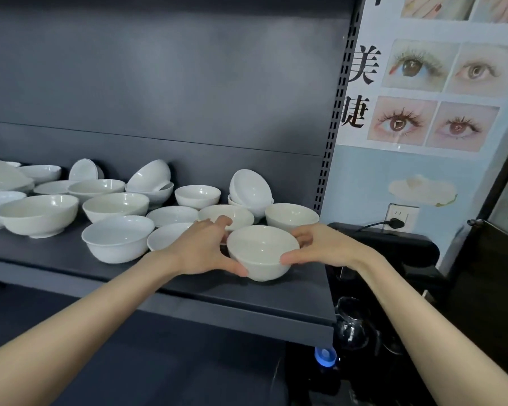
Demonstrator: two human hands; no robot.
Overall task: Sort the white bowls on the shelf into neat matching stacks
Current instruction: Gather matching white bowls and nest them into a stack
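A small white bowl stands upright near the front right of the dark shelf. My left hand grips its left side, thumb on the near wall and fingers behind the rim. My right hand grips its right side the same way. Several other white bowls of different sizes lie scattered behind and to the left: a medium bowl, a wide bowl, a shallow dish, and a tilted bowl resting in another bowl.
The shelf's back panel is dark grey, and a perforated upright marks its right end. Beyond it hangs a poster with eye pictures. A wall socket with a plug and a black appliance with a glass pot sit at the right.
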